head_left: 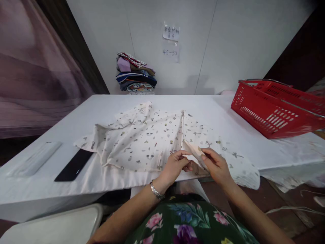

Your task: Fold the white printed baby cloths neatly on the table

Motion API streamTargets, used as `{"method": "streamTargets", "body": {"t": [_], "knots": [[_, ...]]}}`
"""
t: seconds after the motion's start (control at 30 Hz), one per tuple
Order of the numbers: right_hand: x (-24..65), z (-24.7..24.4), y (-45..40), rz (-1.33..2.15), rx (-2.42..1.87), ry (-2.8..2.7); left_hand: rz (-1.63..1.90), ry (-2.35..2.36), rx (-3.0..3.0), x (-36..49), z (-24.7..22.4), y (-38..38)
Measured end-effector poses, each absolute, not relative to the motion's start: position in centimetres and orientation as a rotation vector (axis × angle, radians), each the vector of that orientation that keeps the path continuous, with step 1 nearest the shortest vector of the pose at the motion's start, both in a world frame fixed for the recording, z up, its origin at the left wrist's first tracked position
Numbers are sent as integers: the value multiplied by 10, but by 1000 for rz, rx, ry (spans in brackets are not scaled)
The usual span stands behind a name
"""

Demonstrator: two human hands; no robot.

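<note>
A white shirt (144, 139) printed with small palm trees and other motifs lies spread over the table, its front opening running toward me. At the near end of that opening, my right hand (217, 166) pinches the edge of one front panel between thumb and fingers and lifts it, showing the plain inner side. Just to the left, my left hand (177, 165) is closed with thumb and fingers together at the other front edge, by the hem. Its fingertips are partly hidden, and I cannot make out any button. The shirt's right part hangs over the table's front edge.
On the white table (203, 101), a red plastic basket (269, 115) stands at the right. Folded clothes (135, 74) are stacked at the back by the wall. A black phone-like slab (73, 166) and a clear-wrapped white packet (35, 157) lie left. A pale stool (58, 225) is below.
</note>
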State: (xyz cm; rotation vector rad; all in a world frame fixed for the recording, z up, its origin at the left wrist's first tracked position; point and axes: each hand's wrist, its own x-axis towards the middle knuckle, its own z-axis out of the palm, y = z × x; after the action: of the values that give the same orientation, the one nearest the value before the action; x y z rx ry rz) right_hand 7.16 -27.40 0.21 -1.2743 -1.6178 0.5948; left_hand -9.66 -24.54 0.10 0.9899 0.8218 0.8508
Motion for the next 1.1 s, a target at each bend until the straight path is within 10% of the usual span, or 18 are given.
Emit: {"method": "streamTargets", "body": {"t": [1.1], "knots": [[79,6,-277,571,-1088,-1905,650,704,1441,-96,3,-240]]}}
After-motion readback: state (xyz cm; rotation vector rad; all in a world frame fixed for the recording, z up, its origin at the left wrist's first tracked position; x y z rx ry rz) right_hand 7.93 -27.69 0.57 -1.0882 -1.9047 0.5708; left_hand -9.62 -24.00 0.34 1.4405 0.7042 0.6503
